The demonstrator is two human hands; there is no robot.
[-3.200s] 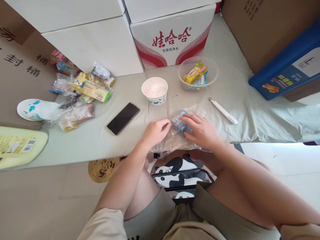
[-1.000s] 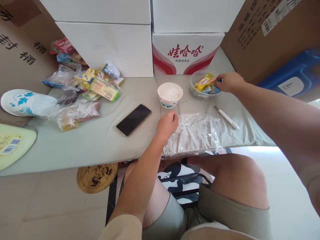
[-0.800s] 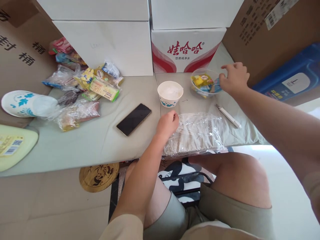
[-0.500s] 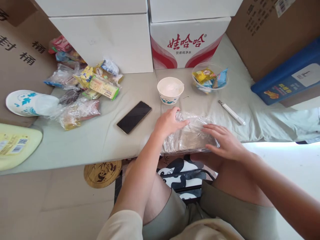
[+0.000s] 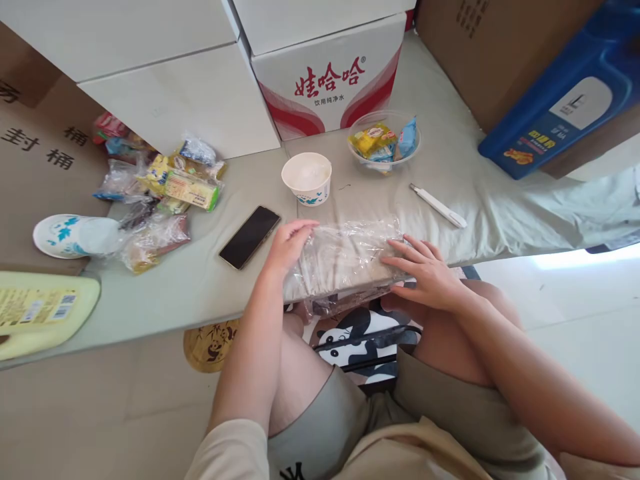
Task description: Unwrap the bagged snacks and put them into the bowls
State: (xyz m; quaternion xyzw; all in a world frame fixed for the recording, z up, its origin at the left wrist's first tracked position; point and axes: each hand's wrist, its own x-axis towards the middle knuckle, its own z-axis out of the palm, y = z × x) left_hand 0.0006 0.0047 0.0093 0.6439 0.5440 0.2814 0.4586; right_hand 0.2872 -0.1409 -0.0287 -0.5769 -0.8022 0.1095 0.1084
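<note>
A crinkled sheet of clear plastic film point(image 5: 345, 257) lies spread on the cloth-covered surface, its near part hanging over the front edge. My left hand point(image 5: 290, 245) pinches the film's far left corner between thumb and fingers. On the right side of the film, my right hand point(image 5: 420, 270) lies with fingers spread and pressed flat. Just beyond the film stands a white paper bowl point(image 5: 307, 179) with a blue leaf pattern and something whitish, hard to make out, inside. A black phone point(image 5: 250, 237) rests left of my left hand.
A clear plastic bowl point(image 5: 385, 143) holds wrapped snacks; a white pen-like cutter point(image 5: 438, 205) lies near it. Packaged snacks point(image 5: 190, 190) and tipped paper bowls point(image 5: 63, 235) are at the left. Cartons point(image 5: 330, 87) line the back, and a blue jug point(image 5: 555, 100) stands at the right.
The film is flatter and more spread out, and more of it hangs over the front edge. My left hand has moved left with its corner; the camera view has shifted and turned.
</note>
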